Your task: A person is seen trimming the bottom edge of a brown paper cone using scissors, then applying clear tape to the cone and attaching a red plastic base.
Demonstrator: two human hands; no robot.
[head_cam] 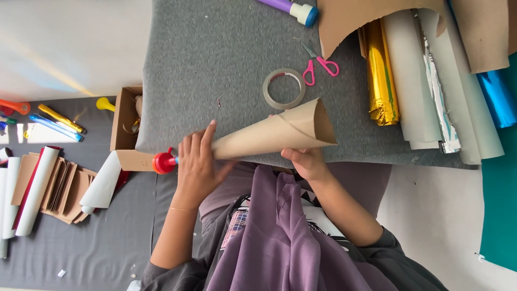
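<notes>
Head view, looking down. A brown paper cone (pixel 274 134) lies almost level above the near edge of a grey mat (pixel 215 59), its narrow tip toward the left and its open mouth toward the right. The left hand (pixel 196 164) wraps the narrow end, fingers spread over the paper, grasping it. The right hand (pixel 307 161) supports the wide end from below, its thumb pressed on the lower edge, also grasping the cone. A red and blue capped stick (pixel 164 161) shows just beside the left hand. On the mat beyond the cone lie a roll of clear tape (pixel 284 89), just beside the cone's upper edge, and pink scissors (pixel 319 66) near it. To the right rest rolled sheets: gold foil (pixel 379 81), white paper (pixel 417 86) and blue foil (pixel 495 97). A small cardboard box (pixel 125 124) sits at the mat's left edge, with coloured markers (pixel 54 121) farther left. A purple cloth (pixel 280 242) covers the person's lap.
</notes>
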